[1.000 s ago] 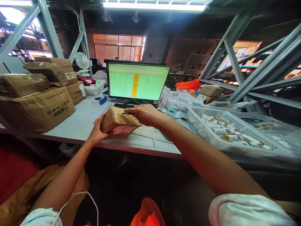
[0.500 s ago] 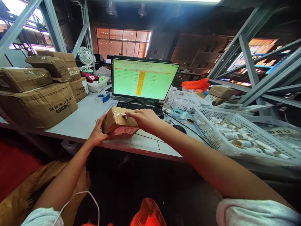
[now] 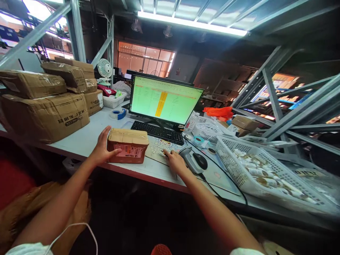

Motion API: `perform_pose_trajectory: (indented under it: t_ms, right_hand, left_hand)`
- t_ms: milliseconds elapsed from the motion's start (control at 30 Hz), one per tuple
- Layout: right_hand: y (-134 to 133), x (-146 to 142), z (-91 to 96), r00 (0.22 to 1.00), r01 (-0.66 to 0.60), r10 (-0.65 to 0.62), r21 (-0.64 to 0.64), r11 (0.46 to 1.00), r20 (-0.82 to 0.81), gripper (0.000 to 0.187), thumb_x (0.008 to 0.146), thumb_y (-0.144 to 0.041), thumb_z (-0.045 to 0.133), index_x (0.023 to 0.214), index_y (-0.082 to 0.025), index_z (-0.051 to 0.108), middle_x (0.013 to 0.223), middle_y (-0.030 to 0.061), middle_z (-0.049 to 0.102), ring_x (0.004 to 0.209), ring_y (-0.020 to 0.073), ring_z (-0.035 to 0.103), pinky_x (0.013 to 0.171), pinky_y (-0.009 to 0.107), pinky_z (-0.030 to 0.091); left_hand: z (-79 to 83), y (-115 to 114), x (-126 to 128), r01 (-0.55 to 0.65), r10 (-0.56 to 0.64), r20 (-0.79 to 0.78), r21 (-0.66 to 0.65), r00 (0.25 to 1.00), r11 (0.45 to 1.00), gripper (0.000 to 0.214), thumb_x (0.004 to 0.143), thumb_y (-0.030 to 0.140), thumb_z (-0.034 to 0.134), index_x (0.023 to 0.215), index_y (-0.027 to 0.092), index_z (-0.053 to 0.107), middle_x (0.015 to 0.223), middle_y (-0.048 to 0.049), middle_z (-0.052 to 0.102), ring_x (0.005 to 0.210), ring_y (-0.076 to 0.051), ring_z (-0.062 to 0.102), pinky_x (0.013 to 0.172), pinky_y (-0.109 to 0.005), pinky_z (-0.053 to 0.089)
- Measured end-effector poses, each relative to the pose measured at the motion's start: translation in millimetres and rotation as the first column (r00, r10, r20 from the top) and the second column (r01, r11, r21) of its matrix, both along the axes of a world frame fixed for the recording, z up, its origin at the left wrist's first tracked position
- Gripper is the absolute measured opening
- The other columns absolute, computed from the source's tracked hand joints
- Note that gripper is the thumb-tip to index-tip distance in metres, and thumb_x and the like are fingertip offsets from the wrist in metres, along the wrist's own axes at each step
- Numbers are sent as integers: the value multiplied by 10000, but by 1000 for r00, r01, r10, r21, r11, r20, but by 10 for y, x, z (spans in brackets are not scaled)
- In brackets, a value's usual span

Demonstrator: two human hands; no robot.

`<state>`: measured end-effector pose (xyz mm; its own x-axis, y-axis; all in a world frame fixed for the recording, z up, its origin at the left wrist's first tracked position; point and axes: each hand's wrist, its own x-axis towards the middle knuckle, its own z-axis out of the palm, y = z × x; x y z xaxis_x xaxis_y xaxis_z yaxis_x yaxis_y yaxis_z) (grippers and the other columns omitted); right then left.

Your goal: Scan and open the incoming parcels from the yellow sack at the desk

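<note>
We sit at a long white desk (image 3: 79, 132) hemmed in by steel racking (image 3: 273, 92), with a lit window wall far behind. Cartons (image 3: 44, 118) are stacked on the desk's left side, and a monitor (image 3: 166, 99) showing a green spreadsheet stands at its centre, a keyboard (image 3: 156, 131) in front of it. To the right, a white plastic basket (image 3: 231, 166) holds many small wrapped rolls. A roll of tape (image 3: 118, 114) lies near the foot of the cartons.

Directly before us, a brown taped parcel (image 3: 127, 146) with a pink label on its near face lies on the desk, below the keyboard and just left of a printed mat (image 3: 156, 150). Its long axis runs left to right, roughly along the desk's front edge. Our left hand (image 3: 102, 150) is the nearer one: it is open, fingers spread, with a fingertip touching the parcel's left end, and it is not wrapped around the box. Our right hand (image 3: 172, 162) lies farther off, to the parcel's right, loosely curled, with its fingertips (image 3: 164, 152) on the mat; we cannot tell whether they pinch anything small. A corded handheld scanner (image 3: 192, 160) lies just beside that hand, untouched.
</note>
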<state>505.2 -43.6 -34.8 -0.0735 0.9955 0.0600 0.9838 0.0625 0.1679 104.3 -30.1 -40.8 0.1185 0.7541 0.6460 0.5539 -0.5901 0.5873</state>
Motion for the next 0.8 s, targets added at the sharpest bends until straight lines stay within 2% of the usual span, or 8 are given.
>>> perform_pose_trajectory:
  t_ms: [67, 133, 267, 400, 533, 633, 733, 800]
  right_hand:
    - [54, -161, -145, 999, -5, 6, 26, 1000, -37, 506, 1066, -290, 440, 1570, -255, 466, 1302, 166, 619, 1201, 290, 598, 960, 352, 441]
    - [95, -288, -235, 997, -12, 15, 46, 999, -78, 495, 1061, -298, 444, 1547, -218, 497, 1300, 180, 613, 1193, 301, 594, 963, 368, 446]
    - [182, -372, -193, 987, -37, 50, 84, 996, -156, 447, 1040, -319, 495, 1440, -154, 608, 1279, 205, 621, 1188, 330, 599, 983, 411, 460]
    - [379, -420, 236, 937, -134, 193, 211, 968, -292, 440, 1052, -335, 482, 1437, -158, 601, 1314, 164, 624, 1197, 260, 607, 1028, 360, 464]
    - [616, -776, 765, 716, -277, 471, 410, 869, -515, 375, 1010, -323, 570, 1318, -142, 684, 1210, 133, 680, 1087, 224, 654, 987, 338, 496]
    - [719, -1186, 937, 676, -407, 513, 313, 858, -529, 405, 985, -364, 638, 1325, -150, 687, 1284, 137, 663, 1175, 218, 631, 1045, 321, 459]
    - [730, -1484, 922, 761, -460, 442, 86, 884, -475, 505, 975, -450, 663, 1400, -178, 639, 1361, 135, 650, 1237, 237, 613, 1069, 325, 439]
    - [702, -1564, 901, 805, -462, 427, 17, 887, -413, 530, 1001, -490, 615, 1443, -198, 604, 1399, 127, 646, 1268, 253, 605, 1063, 322, 442]
  left_hand:
    - [192, -156, 241, -87, 122, -167, 202, 978, 976, 804, 899, 569, 698, 1562, 223, 403, 1608, -155, 408, 1517, -351, 328, 1252, -548, 273]
    - [249, -229, 470, -138, 229, -284, 305, 931, 942, 609, 955, 522, 639, 1463, 203, 537, 1483, -154, 550, 1429, -355, 433, 1206, -537, 312]
    - [62, -113, 711, -260, 398, -299, 409, 867, 875, 513, 970, 533, 619, 1321, 161, 654, 1286, -160, 678, 1226, -348, 558, 1111, -509, 336]
    - [-97, 66, 747, -333, 468, -200, 473, 861, 816, 462, 952, 605, 621, 1147, 198, 722, 1105, -119, 732, 1059, -320, 584, 1003, -473, 341]
    - [-67, 102, 729, -330, 452, -202, 445, 869, 833, 413, 978, 586, 591, 1074, 210, 735, 1020, -109, 737, 1004, -304, 576, 966, -460, 326]
    - [-7, 58, 684, -301, 407, -257, 367, 876, 880, 394, 991, 565, 574, 1070, 214, 734, 1024, -108, 733, 1015, -305, 573, 963, -460, 328]
    - [31, 16, 630, -272, 355, -301, 285, 885, 919, 382, 992, 559, 570, 1076, 224, 734, 1044, -102, 731, 1040, -308, 570, 986, -472, 325]
    - [36, 8, 605, -264, 340, -304, 264, 890, 928, 380, 992, 559, 566, 1069, 228, 736, 1049, -101, 733, 1045, -310, 572, 992, -480, 323]
